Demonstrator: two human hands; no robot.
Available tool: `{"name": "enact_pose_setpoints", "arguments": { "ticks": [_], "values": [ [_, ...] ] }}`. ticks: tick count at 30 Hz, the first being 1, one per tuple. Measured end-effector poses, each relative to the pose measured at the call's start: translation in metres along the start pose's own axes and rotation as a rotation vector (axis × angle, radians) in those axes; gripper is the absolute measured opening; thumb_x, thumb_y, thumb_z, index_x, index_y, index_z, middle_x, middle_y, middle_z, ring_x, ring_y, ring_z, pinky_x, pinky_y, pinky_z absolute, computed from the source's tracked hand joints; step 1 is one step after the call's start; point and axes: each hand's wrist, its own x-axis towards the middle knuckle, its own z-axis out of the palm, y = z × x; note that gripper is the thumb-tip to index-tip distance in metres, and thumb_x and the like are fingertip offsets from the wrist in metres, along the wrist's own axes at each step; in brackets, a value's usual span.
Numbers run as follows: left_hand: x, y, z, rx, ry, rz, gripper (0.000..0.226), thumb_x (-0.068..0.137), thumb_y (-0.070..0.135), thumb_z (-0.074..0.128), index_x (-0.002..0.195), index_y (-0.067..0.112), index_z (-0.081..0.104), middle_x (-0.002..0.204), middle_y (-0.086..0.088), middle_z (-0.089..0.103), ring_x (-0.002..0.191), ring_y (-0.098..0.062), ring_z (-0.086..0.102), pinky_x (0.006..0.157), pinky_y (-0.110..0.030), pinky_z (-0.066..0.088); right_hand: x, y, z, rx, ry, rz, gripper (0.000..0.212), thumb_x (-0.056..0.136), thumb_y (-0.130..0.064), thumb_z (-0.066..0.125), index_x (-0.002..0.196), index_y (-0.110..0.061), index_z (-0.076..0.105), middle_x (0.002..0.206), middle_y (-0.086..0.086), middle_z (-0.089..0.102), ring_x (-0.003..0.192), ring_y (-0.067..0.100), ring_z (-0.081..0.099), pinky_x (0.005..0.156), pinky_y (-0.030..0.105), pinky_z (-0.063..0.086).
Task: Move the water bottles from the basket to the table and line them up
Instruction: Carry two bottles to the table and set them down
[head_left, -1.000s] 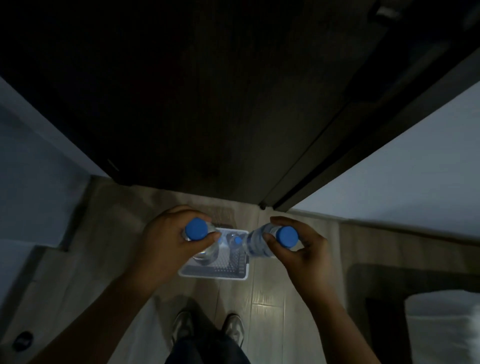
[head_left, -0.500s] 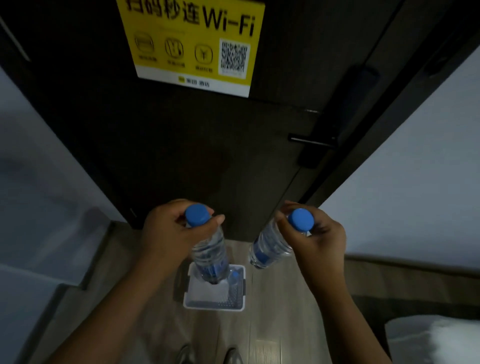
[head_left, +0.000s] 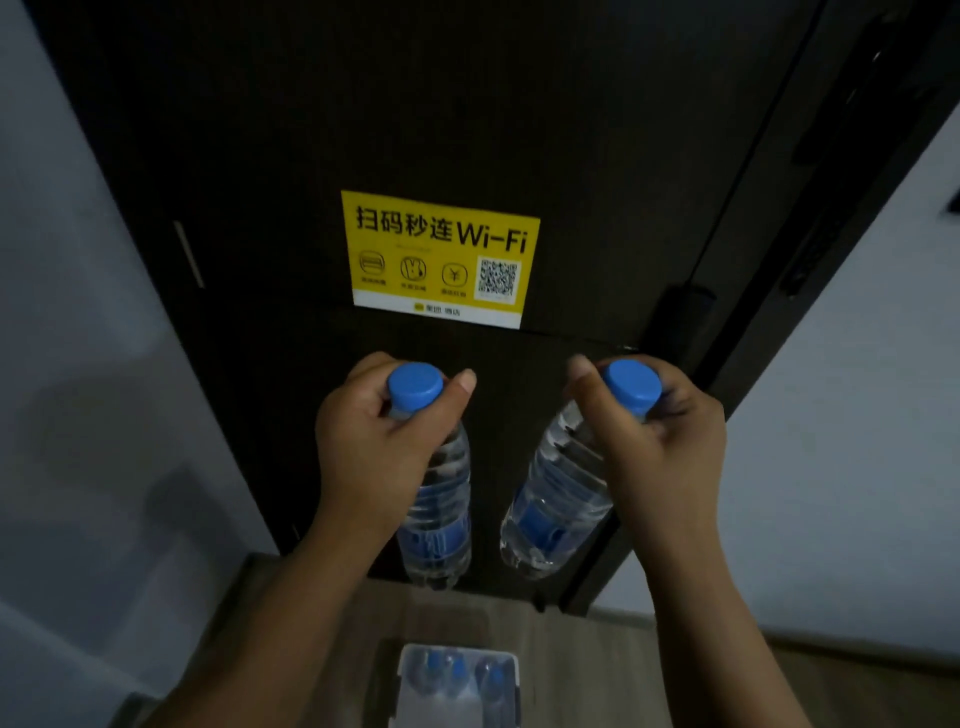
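Below the curled fingers (head_left: 358, 374), two water bottles hang: left hand (head_left: 374, 447) grips the left bottle (head_left: 439, 514) at its neck, right hand (head_left: 660, 447) grips the tilted right bottle (head_left: 550, 499) likewise. Well beneath both sits the basket (head_left: 511, 675) with more bottles (head_left: 457, 670).

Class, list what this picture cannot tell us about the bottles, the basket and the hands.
Basket: head view, near end cut off by the bottom edge.
Bottles inside: head view, dim and blurred; count unsure.
Left bottle, right bottle: head view, necks covered by left hand and right hand; labels too blurred to read.
Table: nowhere in the head view.
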Motion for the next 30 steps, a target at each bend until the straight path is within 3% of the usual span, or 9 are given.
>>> {"name": "enact_pose_setpoints", "arguments": {
  "ticks": [5, 11, 17, 20, 23, 26, 28, 30],
  "values": [
    [0.02, 0.024, -0.031, -0.048, 0.041, -0.038, 0.022, 0.073, 0.036, 0.073, 0.073, 0.017, 0.063, 0.066, 0.0, 0.063, 0.059, -0.006, 0.061, 0.053, -0.01, 0.046, 0.008, -0.03, 0.028, 0.063, 0.003, -0.06, 0.022, 0.085, -0.019, 0.067, 0.074, 0.0, 0.063, 0.067, 0.014, 0.061, 0.062, 0.026, 0.058, 0.054, 0.013, 0.046],
    [0.029, 0.04, -0.049, -0.034, 0.093, 0.016, 0.03, 0.069, 0.041, 0.07, 0.074, 0.012, 0.063, 0.062, 0.005, 0.06, 0.054, -0.003, 0.057, 0.051, -0.009, 0.044, 0.018, -0.04, 0.054, 0.138, -0.065, -0.115, 0.031, 0.086, -0.019, 0.066, 0.071, 0.008, 0.058, 0.064, 0.019, 0.055, 0.057, 0.028, 0.053, 0.051, 0.014, 0.043],
    [0.038, 0.038, -0.061, 0.005, 0.186, 0.039, 0.035, 0.068, 0.039, 0.073, 0.072, 0.006, 0.062, 0.062, -0.004, 0.058, 0.054, -0.01, 0.056, 0.054, -0.019, 0.048, 0.035, -0.028, 0.079, 0.162, -0.211, -0.123, 0.028, 0.086, -0.024, 0.066, 0.069, -0.001, 0.061, 0.063, 0.012, 0.06, 0.059, 0.024, 0.057, 0.052, 0.022, 0.046],
    [0.041, 0.035, -0.064, 0.122, 0.295, 0.046, 0.031, 0.073, 0.03, 0.077, 0.069, 0.005, 0.06, 0.059, -0.005, 0.06, 0.053, -0.015, 0.058, 0.054, -0.025, 0.049, 0.047, -0.02, 0.09, 0.174, -0.314, -0.108, 0.029, 0.083, -0.03, 0.065, 0.071, -0.004, 0.062, 0.067, 0.009, 0.062, 0.06, 0.017, 0.059, 0.053, 0.016, 0.047],
    [0.039, 0.037, -0.067, 0.181, 0.41, 0.04, 0.028, 0.075, 0.026, 0.074, 0.063, 0.006, 0.059, 0.053, -0.001, 0.058, 0.048, -0.003, 0.055, 0.05, -0.012, 0.042, 0.057, -0.015, 0.105, 0.23, -0.399, -0.092, 0.033, 0.079, -0.035, 0.065, 0.07, -0.003, 0.062, 0.069, 0.01, 0.063, 0.062, 0.019, 0.06, 0.055, 0.022, 0.049],
    [0.027, 0.041, -0.072, 0.107, 0.521, 0.024, 0.028, 0.077, 0.015, 0.072, 0.064, -0.004, 0.056, 0.05, -0.002, 0.053, 0.046, -0.002, 0.052, 0.049, -0.013, 0.042, 0.06, -0.01, 0.123, 0.294, -0.506, -0.11, 0.028, 0.081, -0.028, 0.07, 0.066, -0.006, 0.063, 0.065, 0.007, 0.064, 0.06, 0.017, 0.061, 0.054, 0.02, 0.049],
    [0.015, 0.044, -0.079, 0.136, 0.604, 0.012, 0.028, 0.078, 0.012, 0.071, 0.063, -0.004, 0.055, 0.05, 0.0, 0.052, 0.047, -0.005, 0.05, 0.049, -0.015, 0.042, 0.056, -0.008, 0.136, 0.362, -0.588, -0.1, 0.027, 0.083, -0.023, 0.071, 0.064, -0.005, 0.062, 0.063, 0.008, 0.063, 0.056, 0.018, 0.059, 0.05, 0.013, 0.045],
    [0.001, 0.048, -0.088, 0.182, 0.685, 0.005, 0.029, 0.075, 0.015, 0.072, 0.06, -0.002, 0.054, 0.05, 0.002, 0.05, 0.047, -0.005, 0.048, 0.05, -0.014, 0.041, 0.048, -0.01, 0.151, 0.426, -0.68, -0.062, 0.032, 0.082, -0.027, 0.072, 0.063, -0.003, 0.061, 0.06, 0.011, 0.061, 0.054, 0.022, 0.058, 0.047, 0.014, 0.044]
  ]
}}
